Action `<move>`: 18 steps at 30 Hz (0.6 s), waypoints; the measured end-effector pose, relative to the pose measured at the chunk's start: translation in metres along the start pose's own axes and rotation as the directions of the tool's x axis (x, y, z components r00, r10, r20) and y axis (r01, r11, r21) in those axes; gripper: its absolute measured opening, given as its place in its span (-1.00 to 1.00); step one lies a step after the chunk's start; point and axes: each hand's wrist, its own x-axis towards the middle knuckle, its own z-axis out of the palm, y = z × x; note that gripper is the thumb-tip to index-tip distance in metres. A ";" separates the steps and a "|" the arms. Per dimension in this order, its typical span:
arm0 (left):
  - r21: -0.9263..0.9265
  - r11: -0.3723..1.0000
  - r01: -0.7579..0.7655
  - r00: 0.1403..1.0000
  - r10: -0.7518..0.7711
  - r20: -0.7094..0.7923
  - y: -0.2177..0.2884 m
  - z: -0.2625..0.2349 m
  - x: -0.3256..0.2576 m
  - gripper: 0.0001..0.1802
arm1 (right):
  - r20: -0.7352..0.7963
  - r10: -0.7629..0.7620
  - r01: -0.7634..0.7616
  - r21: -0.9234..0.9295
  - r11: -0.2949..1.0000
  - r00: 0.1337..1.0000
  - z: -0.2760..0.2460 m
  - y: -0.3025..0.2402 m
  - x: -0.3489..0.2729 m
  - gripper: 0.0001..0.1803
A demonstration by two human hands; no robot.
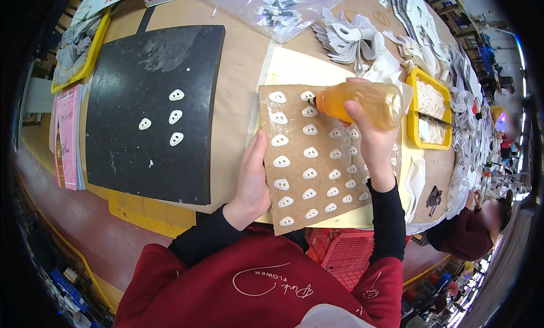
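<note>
My left hand (253,178) is closed on the left edge of a brown cardboard sheet (294,164), which lies slightly tilted over pale yellow paper. Rows of small white rounded pieces (277,118) with two holes each cover the sheet. My right hand (376,144) grips a clear squeeze bottle (368,101) of amber liquid, probably glue, tipped on its side. Its dark nozzle points left, at a white piece near the top of the second column. My right forearm and the bottle hide part of the sheet's right side.
Left of the sheet, a black board (124,101) carries several similar white pieces. A yellow tray (412,130) stands at right, with bundled pale cutouts (343,42) beyond. A plastic bag (272,11) lies at the back. Below the table is a red crate (348,254); another person (462,234) is far right.
</note>
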 end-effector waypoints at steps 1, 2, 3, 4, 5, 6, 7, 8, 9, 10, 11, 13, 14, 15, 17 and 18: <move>0.000 1.000 -0.002 1.000 0.002 0.010 0.000 0.000 -0.001 -0.45 | 0.009 -0.026 0.026 0.008 1.000 1.000 0.001 0.002 0.000 -0.58; -0.006 1.000 0.002 1.000 -0.002 0.016 0.000 -0.001 -0.001 -0.45 | 0.011 0.022 -0.022 0.052 0.998 1.000 0.003 0.001 -0.001 -0.59; -0.009 1.000 0.004 1.000 -0.004 0.025 -0.001 -0.002 0.001 -0.44 | 0.015 0.065 -0.066 0.097 0.993 0.998 0.004 -0.002 0.000 -0.58; -0.012 1.000 0.006 0.999 -0.006 0.034 -0.001 -0.003 0.001 -0.44 | 0.021 0.107 -0.109 0.142 0.984 0.994 0.004 -0.005 0.000 -0.58; -0.006 1.000 -0.010 0.999 0.010 0.034 -0.002 -0.002 0.001 -0.44 | 0.006 0.174 -0.169 0.267 0.949 0.985 0.001 -0.008 0.000 -0.57; 0.000 0.999 -0.035 0.999 0.035 0.033 -0.002 0.000 0.000 -0.43 | 0.007 0.237 -0.220 0.393 0.893 0.972 -0.005 -0.010 0.000 -0.55; 0.006 0.998 -0.058 0.998 0.058 0.032 -0.002 0.000 0.000 -0.42 | 0.017 0.298 -0.265 0.510 0.818 0.954 -0.012 -0.012 -0.001 -0.53; -0.014 0.998 -0.064 0.997 0.065 0.034 -0.004 -0.003 0.001 -0.41 | -0.052 0.311 -0.233 0.551 0.801 0.949 -0.020 -0.018 -0.003 -0.47; -0.033 0.997 -0.063 0.997 0.065 0.041 -0.008 -0.008 0.005 -0.40 | -0.095 0.349 -0.203 0.662 0.722 0.932 -0.035 -0.024 -0.006 -0.44; -0.054 0.997 -0.063 0.997 0.065 0.049 -0.009 -0.010 0.007 -0.40 | -0.086 0.332 -0.154 0.760 0.631 0.939 -0.051 -0.027 -0.012 -0.41; -0.073 0.995 -0.065 0.996 0.069 0.053 -0.009 -0.008 0.006 -0.39 | -0.079 0.314 -0.104 0.842 0.529 0.946 -0.066 -0.030 -0.020 -0.38; -0.101 0.992 -0.070 0.995 0.077 0.059 -0.007 -0.003 0.004 -0.38 | -0.108 0.295 -0.070 0.843 0.534 0.949 -0.087 -0.040 -0.045 -0.31; -0.090 0.994 -0.066 0.995 0.073 0.074 -0.007 -0.004 0.005 -0.38 | -0.051 0.237 -0.085 0.843 0.530 0.970 -0.101 -0.038 -0.060 -0.23; -0.076 0.995 -0.064 0.994 0.071 0.086 -0.008 -0.008 0.008 -0.39 | -0.100 0.228 -0.047 0.826 0.562 0.969 -0.106 -0.038 -0.075 -0.22; -0.068 0.996 -0.057 0.993 0.064 0.104 -0.007 -0.012 0.012 -0.39 | -0.192 0.214 0.018 0.782 0.623 0.958 -0.112 -0.038 -0.106 -0.20; -0.073 0.996 -0.054 0.992 0.062 0.111 -0.005 -0.012 0.014 -0.38 | -0.293 0.260 0.062 0.764 0.642 0.920 -0.111 -0.035 -0.123 -0.13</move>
